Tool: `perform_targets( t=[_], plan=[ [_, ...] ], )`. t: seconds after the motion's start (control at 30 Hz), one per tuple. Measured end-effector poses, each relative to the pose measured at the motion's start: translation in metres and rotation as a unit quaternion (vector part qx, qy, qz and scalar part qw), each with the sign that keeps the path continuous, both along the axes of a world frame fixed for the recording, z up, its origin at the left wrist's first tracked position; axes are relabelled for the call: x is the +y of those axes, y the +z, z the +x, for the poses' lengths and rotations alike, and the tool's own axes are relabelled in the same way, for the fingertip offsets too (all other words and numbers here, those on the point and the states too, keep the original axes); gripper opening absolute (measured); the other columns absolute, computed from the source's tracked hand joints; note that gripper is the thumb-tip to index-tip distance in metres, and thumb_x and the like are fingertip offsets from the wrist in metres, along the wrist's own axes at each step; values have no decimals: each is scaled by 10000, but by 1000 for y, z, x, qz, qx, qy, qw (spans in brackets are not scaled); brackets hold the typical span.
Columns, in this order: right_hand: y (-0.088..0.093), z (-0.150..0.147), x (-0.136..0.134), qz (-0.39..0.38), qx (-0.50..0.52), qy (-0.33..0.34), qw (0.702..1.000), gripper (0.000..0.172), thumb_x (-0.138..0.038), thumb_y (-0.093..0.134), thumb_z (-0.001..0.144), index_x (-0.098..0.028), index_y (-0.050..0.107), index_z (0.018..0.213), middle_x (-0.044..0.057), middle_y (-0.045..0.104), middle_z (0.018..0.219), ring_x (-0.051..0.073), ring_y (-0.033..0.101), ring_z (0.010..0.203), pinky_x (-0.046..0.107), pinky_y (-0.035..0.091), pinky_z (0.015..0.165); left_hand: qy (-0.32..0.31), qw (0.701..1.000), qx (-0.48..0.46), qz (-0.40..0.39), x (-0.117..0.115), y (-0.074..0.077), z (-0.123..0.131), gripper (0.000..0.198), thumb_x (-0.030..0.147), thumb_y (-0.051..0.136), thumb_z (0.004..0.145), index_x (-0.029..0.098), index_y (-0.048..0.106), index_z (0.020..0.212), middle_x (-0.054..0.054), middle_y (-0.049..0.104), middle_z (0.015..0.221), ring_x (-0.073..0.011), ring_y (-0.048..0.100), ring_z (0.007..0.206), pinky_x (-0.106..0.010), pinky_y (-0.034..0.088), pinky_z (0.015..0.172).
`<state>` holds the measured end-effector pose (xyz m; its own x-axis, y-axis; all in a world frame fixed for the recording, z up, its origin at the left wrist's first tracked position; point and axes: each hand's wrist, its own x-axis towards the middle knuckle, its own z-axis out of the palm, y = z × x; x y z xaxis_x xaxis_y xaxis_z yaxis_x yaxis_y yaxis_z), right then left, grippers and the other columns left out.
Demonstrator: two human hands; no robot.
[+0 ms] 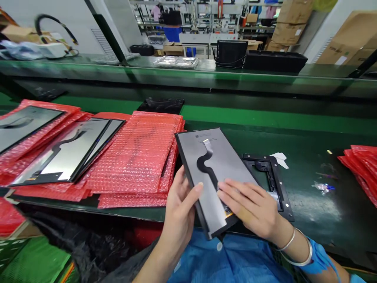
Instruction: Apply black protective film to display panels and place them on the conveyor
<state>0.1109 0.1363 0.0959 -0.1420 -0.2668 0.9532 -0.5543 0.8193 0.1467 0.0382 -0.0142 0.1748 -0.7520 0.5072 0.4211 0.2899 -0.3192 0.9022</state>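
Observation:
A tablet-sized display panel [228, 155] is tilted above the table edge, its silvery back facing up. Across that back runs a curved black ribbon cable [202, 164] with a pale connector end. My left hand [182, 208] grips the panel's left edge, thumb on top and fingers beneath. On the lower right of the back, my right hand [253, 206] lies with its fingers stretched flat over the lower cable; its thumb is hidden. A black frame fixture [281, 184] rests on the table, partly behind the panel and right hand.
Red bubble-wrap bags [132, 153] are stacked left, with more display panels [69, 147] lying on them. Other red bags [361, 165] lie far right. White paper scraps [280, 159] and small plastic bits [323, 187] sit on the green table. A raised shelf [188, 72] spans the back.

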Motion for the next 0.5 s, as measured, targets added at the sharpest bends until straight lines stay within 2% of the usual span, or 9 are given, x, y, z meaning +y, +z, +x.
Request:
perform_targets(
  t=[0.03, 0.1, 0.17, 0.2, 0.23, 0.27, 0.33, 0.4, 0.5],
  plan=[
    [-2, 0, 6, -30, 15, 11, 999, 503, 62, 300, 927, -26, 445, 1402, 164, 349, 1272, 338, 391, 1108, 432, 350, 993, -47, 998, 29, -2, 1, -1, -1, 620, 299, 751, 791, 199, 483, 1341, -88, 582, 1330, -200, 584, 1199, -183, 542, 846],
    [-7, 0, 18, -154, 69, 48, 985, 374, 14, 385, 1021, -82, 571, 1331, 119, 435, 1192, 326, 467, 1034, 384, 426, 947, -141, 985, 101, -13, 3, -2, -8, 479, 310, 616, 915, 249, 499, 1375, -72, 522, 1405, -219, 535, 1264, -228, 559, 829],
    [-14, -1, 31, -322, 150, 110, 928, 196, -36, 533, 1079, -118, 654, 1209, 73, 495, 1093, 284, 505, 992, 283, 467, 914, -174, 968, 180, -24, 4, -1, -24, 421, 296, 512, 977, 275, 500, 1397, -76, 479, 1445, -243, 498, 1302, -290, 558, 854],
    [-20, -2, 38, -391, 186, 149, 889, 108, -65, 616, 1074, -126, 666, 1149, 55, 509, 1052, 263, 500, 1002, 230, 470, 904, -156, 963, 216, -31, 3, -1, -33, 409, 282, 487, 989, 272, 503, 1398, -78, 467, 1454, -243, 479, 1319, -309, 541, 898],
    [-25, -3, 45, -461, 198, 217, 838, 68, -120, 728, 1036, -127, 668, 1069, 53, 516, 1021, 272, 486, 1022, 207, 485, 885, -118, 960, 249, -40, 2, -2, -44, 396, 277, 486, 992, 258, 515, 1386, -77, 467, 1453, -230, 464, 1332, -307, 514, 948],
    [-32, -4, 52, -523, 175, 284, 785, 198, -178, 850, 961, -126, 661, 986, 65, 516, 999, 317, 457, 1051, 238, 514, 871, -71, 957, 277, -53, 0, -2, -54, 383, 282, 492, 992, 238, 527, 1370, -76, 474, 1445, -214, 458, 1335, -294, 485, 987],
    [-46, -4, 65, -605, 125, 336, 711, 355, -208, 977, 802, -109, 659, 925, 114, 505, 1010, 391, 411, 1074, 300, 569, 815, 13, 944, 318, -91, -6, -5, -72, 387, 321, 488, 998, 191, 523, 1361, -84, 465, 1451, -194, 443, 1343, -290, 424, 1057],
    [-60, -3, 76, -661, 89, 319, 673, 427, -211, 1023, 696, -89, 680, 918, 156, 498, 1009, 421, 442, 1025, 277, 605, 702, 60, 928, 343, -134, -11, -9, -85, 447, 382, 469, 1001, 148, 488, 1382, -102, 420, 1486, -195, 406, 1370, -314, 357, 1119],
    [-79, -1, 87, -709, 47, 289, 642, 471, -202, 1058, 604, -85, 698, 885, 159, 505, 968, 424, 489, 952, 185, 595, 589, 63, 918, 322, -224, -16, -15, -100, 602, 509, 429, 989, 113, 414, 1442, -124, 354, 1528, -207, 324, 1425, -367, 240, 1190]
  ],
)
